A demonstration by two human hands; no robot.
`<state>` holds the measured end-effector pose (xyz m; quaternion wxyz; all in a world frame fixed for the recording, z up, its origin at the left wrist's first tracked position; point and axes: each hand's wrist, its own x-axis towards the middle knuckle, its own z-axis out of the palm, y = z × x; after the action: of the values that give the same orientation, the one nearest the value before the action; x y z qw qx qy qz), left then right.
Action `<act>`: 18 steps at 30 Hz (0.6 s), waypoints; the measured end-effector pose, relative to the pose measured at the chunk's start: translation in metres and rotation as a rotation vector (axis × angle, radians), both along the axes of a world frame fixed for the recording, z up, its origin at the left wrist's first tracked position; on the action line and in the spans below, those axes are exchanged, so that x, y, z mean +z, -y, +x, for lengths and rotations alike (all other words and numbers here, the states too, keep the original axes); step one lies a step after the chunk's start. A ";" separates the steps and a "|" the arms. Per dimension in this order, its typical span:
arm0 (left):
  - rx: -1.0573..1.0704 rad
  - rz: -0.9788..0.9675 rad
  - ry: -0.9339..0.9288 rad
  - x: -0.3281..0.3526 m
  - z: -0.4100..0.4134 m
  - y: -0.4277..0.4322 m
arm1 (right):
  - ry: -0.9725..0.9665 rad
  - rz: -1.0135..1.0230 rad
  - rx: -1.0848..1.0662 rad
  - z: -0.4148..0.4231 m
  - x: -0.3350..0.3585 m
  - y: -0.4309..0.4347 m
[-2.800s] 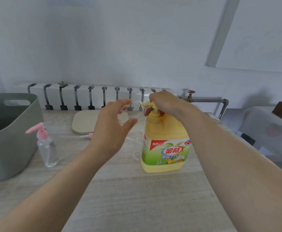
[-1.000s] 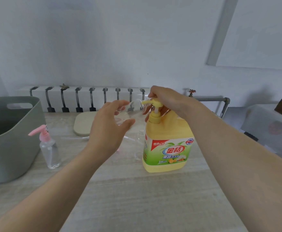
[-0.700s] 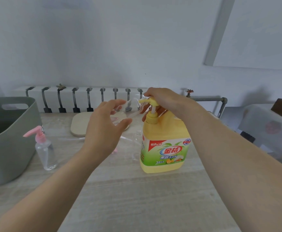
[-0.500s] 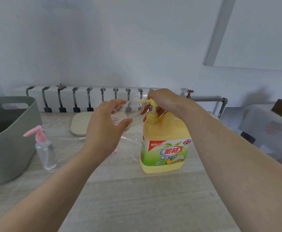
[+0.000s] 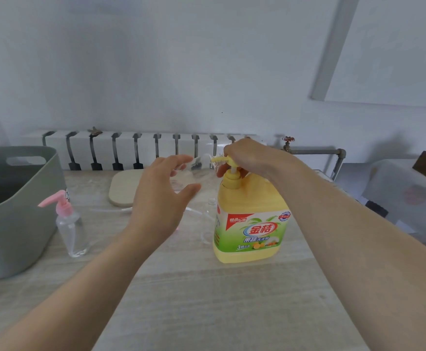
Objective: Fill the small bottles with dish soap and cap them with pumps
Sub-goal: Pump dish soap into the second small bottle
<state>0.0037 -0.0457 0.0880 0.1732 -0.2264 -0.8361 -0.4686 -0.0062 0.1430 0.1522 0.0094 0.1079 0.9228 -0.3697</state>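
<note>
Small bottle point(image 5: 197, 171) in left hand point(image 5: 161, 198), right hand point(image 5: 248, 155) on pump point(image 5: 232, 176) of soap jug point(image 5: 250, 211)

Pale grey wall point(image 5: 181, 59), white radiator point(image 5: 146, 148) along it, light wooden tabletop point(image 5: 207, 300) in front

Yellow soap jug point(image 5: 251, 224) upright, clear bottle point(image 5: 198, 167) tilted at spout point(image 5: 218, 159), pink-pumped bottle point(image 5: 71, 230) upright

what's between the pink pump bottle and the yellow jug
Head view: the left hand holding a clear bottle, plus an uncapped bottle standing beside the jug.
</note>
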 end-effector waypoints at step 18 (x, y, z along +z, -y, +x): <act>-0.023 0.057 0.020 0.004 0.001 -0.001 | 0.013 -0.218 0.054 0.013 0.009 -0.004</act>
<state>0.0045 -0.0446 0.0920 0.1659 -0.2262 -0.8216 -0.4963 0.0067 0.1473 0.1609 0.0369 0.0838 0.8797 -0.4667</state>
